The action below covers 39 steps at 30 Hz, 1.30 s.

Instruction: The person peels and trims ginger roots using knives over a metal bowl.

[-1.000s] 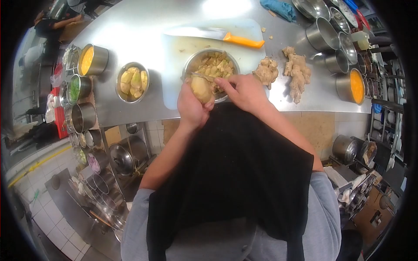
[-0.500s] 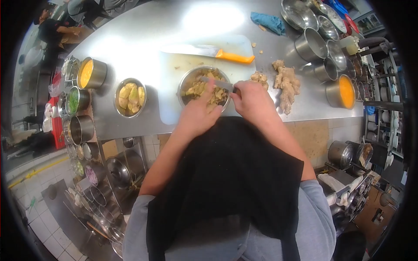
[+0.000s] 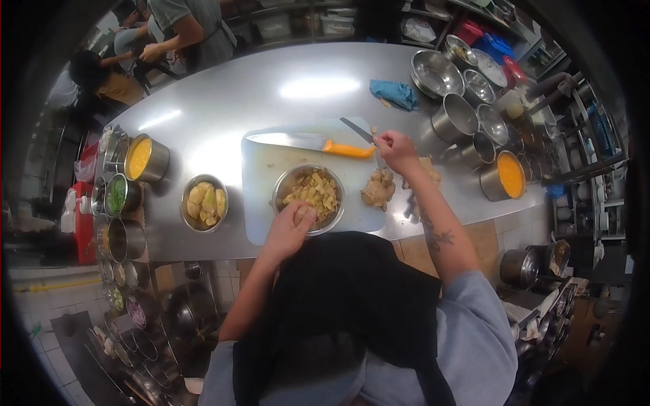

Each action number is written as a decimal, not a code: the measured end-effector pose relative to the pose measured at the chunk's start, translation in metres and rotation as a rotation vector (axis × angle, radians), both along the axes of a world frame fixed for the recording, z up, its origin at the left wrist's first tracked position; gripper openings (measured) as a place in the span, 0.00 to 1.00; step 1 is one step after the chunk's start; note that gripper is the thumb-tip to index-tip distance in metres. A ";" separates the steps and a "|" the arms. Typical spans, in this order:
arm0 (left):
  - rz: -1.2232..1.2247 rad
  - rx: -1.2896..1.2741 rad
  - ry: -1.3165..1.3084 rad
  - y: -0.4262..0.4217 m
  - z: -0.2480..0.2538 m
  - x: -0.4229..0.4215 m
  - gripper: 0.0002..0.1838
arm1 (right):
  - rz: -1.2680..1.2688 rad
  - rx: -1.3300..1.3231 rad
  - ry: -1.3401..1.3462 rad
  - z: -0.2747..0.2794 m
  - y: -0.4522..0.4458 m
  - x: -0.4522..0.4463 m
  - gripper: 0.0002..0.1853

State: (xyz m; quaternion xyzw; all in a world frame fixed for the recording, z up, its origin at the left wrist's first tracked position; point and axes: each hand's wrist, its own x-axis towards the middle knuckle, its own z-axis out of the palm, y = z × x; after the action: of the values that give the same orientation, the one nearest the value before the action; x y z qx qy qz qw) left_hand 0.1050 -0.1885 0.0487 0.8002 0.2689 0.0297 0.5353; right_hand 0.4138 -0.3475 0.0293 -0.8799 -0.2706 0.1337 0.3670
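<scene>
Head view: right hand point(image 3: 396, 150) holds small knife point(image 3: 357, 129), any lettering unreadable.

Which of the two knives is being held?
The smaller, dark-bladed knife, in the right hand; the larger, orange-handled knife lies on the cutting board.

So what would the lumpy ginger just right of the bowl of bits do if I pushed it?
The ginger lump would probably stay stiff, because it looks thick and solid. It might rock or turn more than roll, since knobs stick out unevenly. It probably wouldn't slip easily, with its skin looking dull and dry.
</scene>
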 end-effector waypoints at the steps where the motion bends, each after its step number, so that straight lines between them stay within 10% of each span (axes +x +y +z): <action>1: 0.012 -0.071 -0.019 0.000 0.000 -0.001 0.23 | 0.007 -0.030 -0.135 -0.006 0.008 0.008 0.12; 8: 0.300 -0.962 -0.145 -0.003 -0.004 -0.012 0.19 | 0.159 -0.165 -0.588 -0.049 0.078 0.023 0.12; 16: 0.367 -1.559 -0.379 0.008 -0.040 -0.019 0.26 | 0.360 -0.224 -0.509 -0.054 0.084 -0.046 0.15; 28: 0.416 -1.378 -0.287 0.002 -0.011 -0.002 0.25 | 0.214 0.009 -0.238 -0.014 0.059 -0.059 0.23; 39: 0.333 -1.372 -0.269 0.000 -0.015 -0.005 0.24 | 0.090 -0.323 -0.066 0.009 0.020 0.035 0.23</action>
State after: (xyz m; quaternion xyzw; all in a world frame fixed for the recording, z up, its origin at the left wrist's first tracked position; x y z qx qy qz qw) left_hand 0.0995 -0.1889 0.0340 0.2215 0.2772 0.0334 0.9343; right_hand 0.4484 -0.3275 0.0384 -0.9184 -0.2966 0.1625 0.2054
